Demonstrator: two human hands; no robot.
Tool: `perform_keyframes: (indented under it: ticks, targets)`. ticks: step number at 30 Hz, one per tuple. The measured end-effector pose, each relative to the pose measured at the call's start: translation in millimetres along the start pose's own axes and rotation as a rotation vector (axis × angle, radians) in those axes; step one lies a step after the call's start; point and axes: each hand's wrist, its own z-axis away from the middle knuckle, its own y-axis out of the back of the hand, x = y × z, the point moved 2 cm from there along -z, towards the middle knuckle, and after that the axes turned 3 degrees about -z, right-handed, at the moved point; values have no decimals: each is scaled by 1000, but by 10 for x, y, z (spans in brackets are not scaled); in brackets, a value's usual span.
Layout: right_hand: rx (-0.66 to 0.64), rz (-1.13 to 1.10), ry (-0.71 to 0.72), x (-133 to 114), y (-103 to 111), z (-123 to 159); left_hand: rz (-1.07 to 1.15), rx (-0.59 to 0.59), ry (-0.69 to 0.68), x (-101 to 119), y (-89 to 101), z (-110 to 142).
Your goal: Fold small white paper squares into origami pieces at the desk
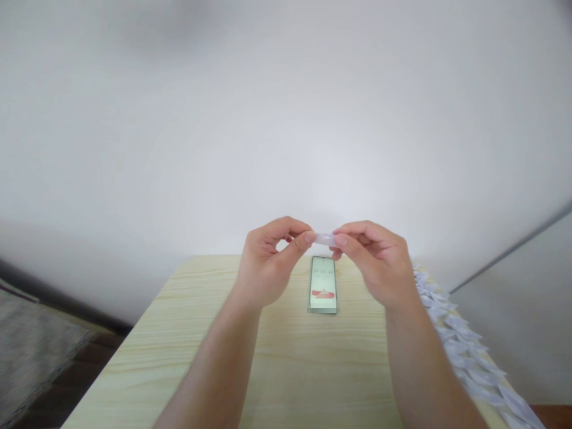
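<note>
Between my two hands is a small strip of white folded paper, held up above the far part of the table. My left hand pinches its left end between thumb and forefinger. At the other end, the thumb and fingers of my right hand are closed on the paper. The fingertips hide both ends of the strip. Below it a phone lies face up with its screen lit; its lower part is blurred out.
The pale wooden table reaches back to a white wall. Along its right edge lie many overlapping white folded paper pieces, partly behind my right forearm. A grey rug lies on the dark floor at the left.
</note>
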Motion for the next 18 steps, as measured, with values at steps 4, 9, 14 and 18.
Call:
perform_keyframes:
  ticks: [4, 9, 14, 18]
  targets:
    - [-9, 51, -11, -13, -63, -5, -10, -56, -4, 23, -26, 7]
    - [-7, 140, -11, -52, -86, 5, -50, -78, -22, 76, -46, 18]
    - [-20, 99, -42, -24, -86, 10, -66, -55, -22, 69, -35, 13]
    - [-44, 101, -73, -2, -62, 25, -54, -36, -15, 53, -26, 8]
